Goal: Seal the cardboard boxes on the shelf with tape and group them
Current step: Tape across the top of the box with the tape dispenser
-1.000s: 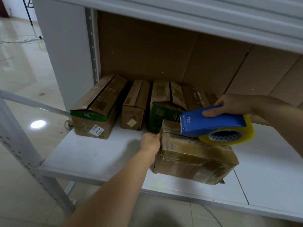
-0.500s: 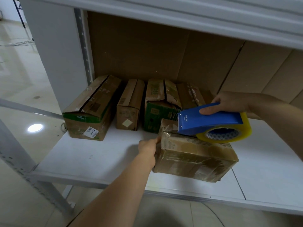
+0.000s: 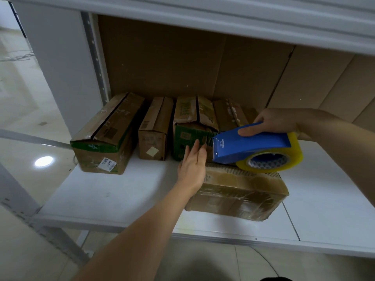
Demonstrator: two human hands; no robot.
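A tape-wrapped cardboard box (image 3: 239,191) lies near the front of the white shelf (image 3: 113,195). My right hand (image 3: 272,122) grips a blue tape dispenser (image 3: 251,146) with a yellowish tape roll, held over the box's far left corner. My left hand (image 3: 192,163) rests flat, fingers extended, against the box's left end, fingertips touching the green-fronted box (image 3: 192,126) behind. Along the back stand a large box with a green band (image 3: 105,136), a narrow brown box (image 3: 155,126) and another brown box (image 3: 229,114), partly hidden by my right hand.
Brown cardboard sheets (image 3: 182,63) line the back of the shelf. An upper shelf edge (image 3: 223,19) runs overhead. A metal upright (image 3: 95,57) stands at the left. Tiled floor (image 3: 24,98) lies beyond the left side and below the front edge.
My left hand has let go of the box's left edge and opened flat, sliding farther back toward the green-fronted box. The dispenser stays over the box's far left corner.
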